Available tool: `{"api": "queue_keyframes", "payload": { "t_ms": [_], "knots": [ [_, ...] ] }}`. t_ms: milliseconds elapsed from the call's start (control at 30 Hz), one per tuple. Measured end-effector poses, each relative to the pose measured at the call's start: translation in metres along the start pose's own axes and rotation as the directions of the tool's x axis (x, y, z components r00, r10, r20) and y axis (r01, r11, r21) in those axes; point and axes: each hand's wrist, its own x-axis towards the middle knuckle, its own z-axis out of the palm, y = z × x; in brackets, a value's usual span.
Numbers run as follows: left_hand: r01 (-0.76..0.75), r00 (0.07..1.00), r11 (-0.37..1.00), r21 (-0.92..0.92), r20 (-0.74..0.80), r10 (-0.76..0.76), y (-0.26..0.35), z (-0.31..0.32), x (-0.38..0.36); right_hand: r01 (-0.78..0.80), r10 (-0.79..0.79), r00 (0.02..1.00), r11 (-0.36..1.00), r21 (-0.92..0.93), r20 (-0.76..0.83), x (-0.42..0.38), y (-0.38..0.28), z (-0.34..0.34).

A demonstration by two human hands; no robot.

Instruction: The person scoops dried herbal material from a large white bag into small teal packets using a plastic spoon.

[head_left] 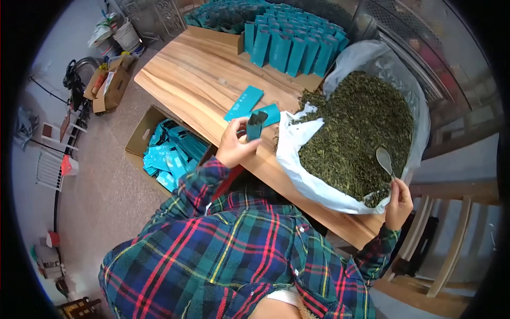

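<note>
Upright between the thumb and fingers of my left hand point(236, 143) is a teal packet point(255, 130), its top open with dark leaves showing inside. My right hand point(398, 203) grips the handle of a spoon point(383, 159), whose bowl is over the dried leaves at the right. Those dried leaves point(361, 127) fill a large white plastic bag point(297, 173) on the wooden table. Two flat teal packets point(244, 103) lie on the table just beyond my left hand, one partly hidden behind the held packet.
Many upright teal packets point(295, 53) stand in rows at the table's point(183, 61) far side. A cardboard box point(139, 135) of loose teal packets is at the left, below the table edge. Wooden slats point(451, 247) are at the lower right.
</note>
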Motion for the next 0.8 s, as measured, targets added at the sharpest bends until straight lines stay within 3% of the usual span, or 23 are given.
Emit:
{"api": "queue_keyframes", "payload": {
  "t_ms": [100,267,333,533,700,800],
  "knots": [
    [-0.097,0.995,0.995,-0.003,-0.033,0.097,0.007,0.003,-0.006,-0.017,0.02,0.999,0.997,0.073,-0.044,-0.005,-0.004,0.005],
    [-0.063,0.996,0.996,0.057,-0.063,0.067,0.007,-0.013,0.023,-0.004,0.007,0.999,0.998,0.056,-0.053,-0.006,-0.008,0.012],
    [-0.125,0.991,0.988,-0.094,-0.064,0.12,0.027,-0.033,0.07,-0.039,0.041,0.998,0.998,0.05,-0.044,-0.01,-0.009,0.011],
    [-0.19,0.954,0.958,0.213,-0.192,0.232,-0.037,-0.071,0.269,-0.107,0.107,0.994,0.994,0.028,-0.016,-0.018,-0.01,0.013],
    [-0.104,0.949,0.896,0.432,-0.225,0.219,-0.066,-0.061,0.327,-0.163,0.162,0.986,0.986,-0.015,-0.037,-0.029,-0.005,0.01],
    [-0.171,0.946,0.875,0.452,-0.173,0.274,-0.101,-0.066,0.357,-0.182,0.18,0.983,0.982,-0.041,-0.042,-0.031,-0.002,0.007]
  ]
}}
